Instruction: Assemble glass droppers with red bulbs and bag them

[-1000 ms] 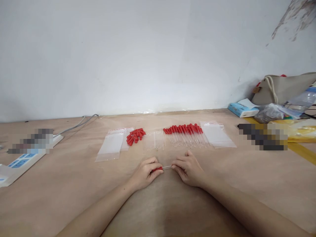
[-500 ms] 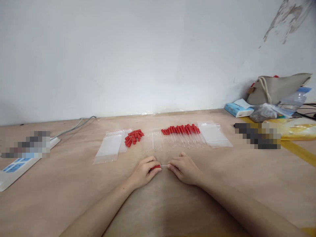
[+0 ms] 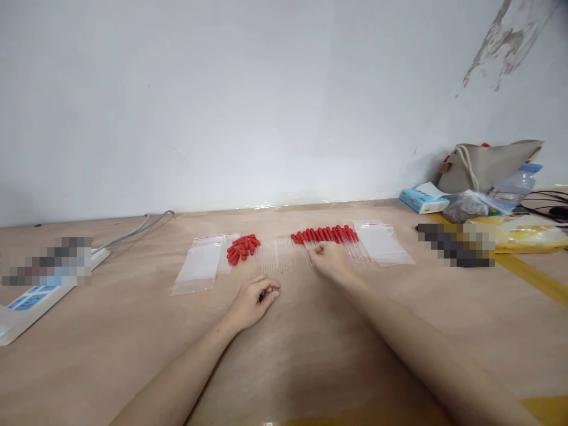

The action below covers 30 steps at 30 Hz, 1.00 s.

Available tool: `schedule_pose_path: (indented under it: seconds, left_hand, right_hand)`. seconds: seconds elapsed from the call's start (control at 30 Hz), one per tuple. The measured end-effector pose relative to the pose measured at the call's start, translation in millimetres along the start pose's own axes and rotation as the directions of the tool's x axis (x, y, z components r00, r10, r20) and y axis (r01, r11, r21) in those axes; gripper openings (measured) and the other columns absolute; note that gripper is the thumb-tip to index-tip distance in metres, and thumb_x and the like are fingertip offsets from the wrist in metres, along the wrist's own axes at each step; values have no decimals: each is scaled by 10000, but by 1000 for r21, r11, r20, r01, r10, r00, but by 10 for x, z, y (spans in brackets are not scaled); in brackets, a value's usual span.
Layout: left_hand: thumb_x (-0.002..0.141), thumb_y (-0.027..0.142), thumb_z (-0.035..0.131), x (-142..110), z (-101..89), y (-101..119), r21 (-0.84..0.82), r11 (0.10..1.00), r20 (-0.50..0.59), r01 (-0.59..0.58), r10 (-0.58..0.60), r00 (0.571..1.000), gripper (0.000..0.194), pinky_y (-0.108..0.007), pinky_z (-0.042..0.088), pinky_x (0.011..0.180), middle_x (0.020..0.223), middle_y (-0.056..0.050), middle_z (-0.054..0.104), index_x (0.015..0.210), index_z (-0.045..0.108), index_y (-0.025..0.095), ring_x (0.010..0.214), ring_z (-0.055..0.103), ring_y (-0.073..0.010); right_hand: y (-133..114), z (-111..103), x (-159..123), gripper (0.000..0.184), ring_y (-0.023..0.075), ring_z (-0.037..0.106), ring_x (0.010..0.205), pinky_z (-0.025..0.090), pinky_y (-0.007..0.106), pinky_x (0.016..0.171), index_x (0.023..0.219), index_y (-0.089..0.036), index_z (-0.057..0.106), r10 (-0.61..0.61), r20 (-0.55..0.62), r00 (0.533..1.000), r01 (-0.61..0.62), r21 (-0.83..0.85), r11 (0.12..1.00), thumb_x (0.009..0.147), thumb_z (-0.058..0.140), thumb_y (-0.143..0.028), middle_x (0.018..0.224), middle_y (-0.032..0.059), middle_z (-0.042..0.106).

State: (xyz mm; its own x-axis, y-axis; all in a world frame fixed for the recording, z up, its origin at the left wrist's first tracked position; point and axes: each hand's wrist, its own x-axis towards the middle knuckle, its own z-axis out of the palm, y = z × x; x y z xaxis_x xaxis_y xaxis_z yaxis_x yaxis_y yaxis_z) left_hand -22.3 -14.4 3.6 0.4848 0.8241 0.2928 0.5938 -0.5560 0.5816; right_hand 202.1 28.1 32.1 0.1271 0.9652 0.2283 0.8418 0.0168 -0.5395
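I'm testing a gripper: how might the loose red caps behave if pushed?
The red caps look rounded and elongated, so some may roll. Piled loosely, they would probably spread apart. Being small, each is likely light.

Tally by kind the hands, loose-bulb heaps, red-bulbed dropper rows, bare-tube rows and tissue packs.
Left hand and right hand: 2
Heap of loose red bulbs: 1
Row of red-bulbed droppers: 1
Row of bare clear tubes: 1
Tissue pack: 1
Total: 6
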Motion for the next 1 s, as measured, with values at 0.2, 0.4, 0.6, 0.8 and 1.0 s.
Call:
schedule_pose_path:
  seconds: [0.2,0.4,0.6,0.8,1.0]
  left_hand:
    - [820,270,476,-11,-15,11,-17,1000,8,5,-5,1000,176,-229,395,597,728,-7,502,889,601,168,637,489,-111]
    - [819,290,475,-5,-23,27,-16,1000,11,10,-10,1000,187,-237,405,606,735,-14,514,891,606,177,652,490,-120]
    - [822,291,474,-3,-19,38,-10,1000,6,12,-12,1000,186,-238,408,619,752,-18,528,893,604,178,664,496,-121]
    - [815,264,486,-2,-18,33,-1,1000,17,17,-17,1000,170,-232,404,608,737,-16,520,893,601,168,653,496,-118]
    - [817,241,483,-15,-6,17,-18,1000,11,-12,12,1000,159,-230,404,629,780,-19,531,902,600,174,691,507,-118]
  right_hand:
    - [-100,275,188,250,201,587,712,316,335,731,586,-185,589,87,-42,995,-92,-127,988,759,448,-300,672,52,642]
    - [-74,309,124,270,180,578,700,259,380,808,684,-189,588,24,-64,998,-32,-141,989,777,441,-395,716,31,648]
    - [-301,328,189,273,205,585,795,231,384,819,751,-180,623,5,62,998,9,-218,976,789,416,-354,776,75,655]
    - [-444,404,363,171,237,601,773,253,404,795,772,-139,636,115,152,982,-72,-267,961,715,494,-217,796,130,653]
    - [-516,388,421,137,247,605,763,280,406,774,728,-138,632,112,241,964,-44,-272,961,706,501,-170,775,132,653]
